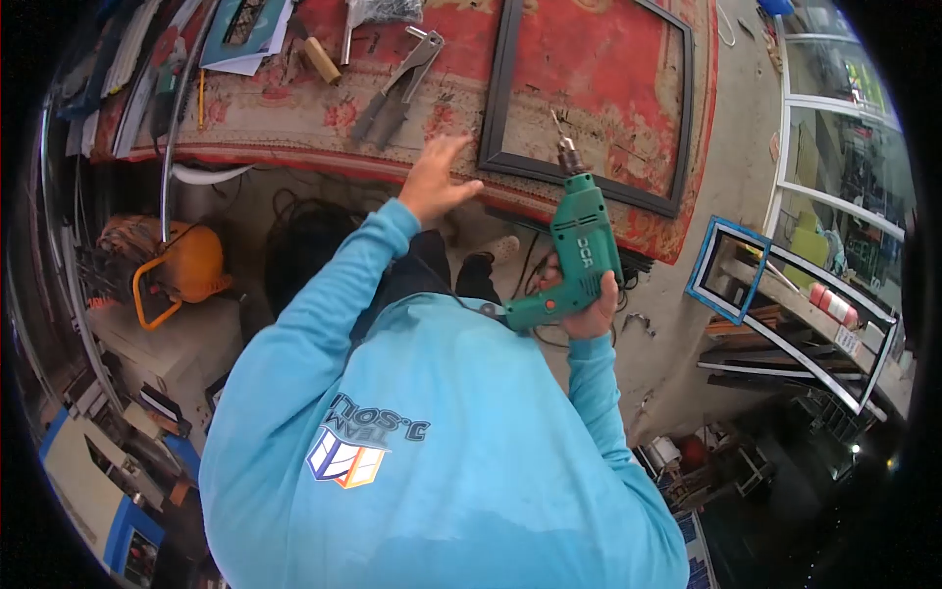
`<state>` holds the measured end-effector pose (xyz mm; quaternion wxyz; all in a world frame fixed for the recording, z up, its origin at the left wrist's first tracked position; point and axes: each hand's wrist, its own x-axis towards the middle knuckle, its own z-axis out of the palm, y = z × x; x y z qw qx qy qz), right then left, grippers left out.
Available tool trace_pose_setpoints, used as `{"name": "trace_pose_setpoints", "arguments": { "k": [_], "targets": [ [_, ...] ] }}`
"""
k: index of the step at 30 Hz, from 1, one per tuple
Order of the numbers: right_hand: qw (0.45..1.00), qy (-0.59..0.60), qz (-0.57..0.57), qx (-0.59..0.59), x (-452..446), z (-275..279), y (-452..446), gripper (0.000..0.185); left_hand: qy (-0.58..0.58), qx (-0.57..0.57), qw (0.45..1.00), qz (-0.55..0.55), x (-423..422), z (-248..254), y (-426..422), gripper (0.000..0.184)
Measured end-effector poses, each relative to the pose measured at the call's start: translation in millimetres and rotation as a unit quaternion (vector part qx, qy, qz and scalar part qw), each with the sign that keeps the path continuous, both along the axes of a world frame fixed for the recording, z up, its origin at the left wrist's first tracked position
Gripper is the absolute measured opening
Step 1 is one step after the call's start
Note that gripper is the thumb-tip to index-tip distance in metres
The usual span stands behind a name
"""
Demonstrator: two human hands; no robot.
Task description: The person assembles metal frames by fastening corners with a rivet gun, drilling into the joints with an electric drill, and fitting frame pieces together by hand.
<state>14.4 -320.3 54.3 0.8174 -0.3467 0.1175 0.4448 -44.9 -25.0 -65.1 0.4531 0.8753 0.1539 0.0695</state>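
Observation:
A green electric drill (pixel 581 240) is gripped in my right hand (pixel 596 312), with the fingers wrapped round its handle. Its bit points away from me, over the near side of a dark rectangular frame (pixel 494 93) lying on the table. My left hand (pixel 439 180) is held out with its fingers apart and nothing in it, by the table's front edge and left of the frame's near corner. Beyond it on the cloth lies a hand riveter (pixel 400 88) with dark handles.
A worn red patterned cloth covers the table (pixel 275 113). A wooden-handled tool (pixel 321 61) and papers (pixel 245 34) lie at the back left. An orange machine (pixel 191 260) stands at left. A blue-edged frame (pixel 728 270) and metal profiles are at right. Cables trail underneath.

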Motion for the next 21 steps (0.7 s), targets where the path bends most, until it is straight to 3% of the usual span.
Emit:
{"name": "trace_pose_setpoints", "arguments": {
  "k": [1, 2, 3, 4, 6, 8, 10, 12, 16, 21],
  "targets": [
    [0.992, -0.073, 0.039, -0.095, 10, 6, -12, 0.078, 0.0, -0.002, 1.0, 0.003, 12, -5, 6, 0.079],
    [0.968, -0.143, 0.076, -0.189, 20, 11, -21, 0.074, 0.018, 0.078, 0.997, -0.023, 24, -9, 8, 0.083],
    [0.953, -0.158, 0.108, -0.234, 32, 36, -17, 0.067, 0.036, 0.156, 0.986, -0.05, 34, -14, 10, 0.088],
    [0.952, -0.157, 0.11, -0.239, 39, 53, -8, 0.067, 0.036, 0.151, 0.987, -0.049, 43, -22, 11, 0.088],
    [0.823, -0.394, 0.158, -0.379, 49, 76, 5, 0.066, 0.034, 0.171, 0.978, -0.109, 56, -37, 9, 0.094],
    [0.793, -0.404, 0.176, -0.421, 52, 89, 12, 0.065, 0.053, 0.184, 0.975, -0.112, 60, -45, 5, 0.094],
    [0.721, -0.473, 0.224, -0.453, 54, 96, 24, 0.064, 0.074, 0.198, 0.971, -0.114, 60, -50, 1, 0.095],
    [0.711, -0.477, 0.239, -0.458, 57, 97, 36, 0.065, 0.027, 0.212, 0.976, -0.045, 56, -52, -5, 0.092],
    [0.67, -0.491, 0.276, -0.484, 64, 98, 63, 0.065, 0.08, 0.245, 0.964, -0.057, 53, -47, -10, 0.088],
    [0.646, -0.474, 0.331, -0.499, 73, 96, 94, 0.062, 0.041, 0.225, 0.973, -0.038, 51, -50, -9, 0.079]
  ]
}}
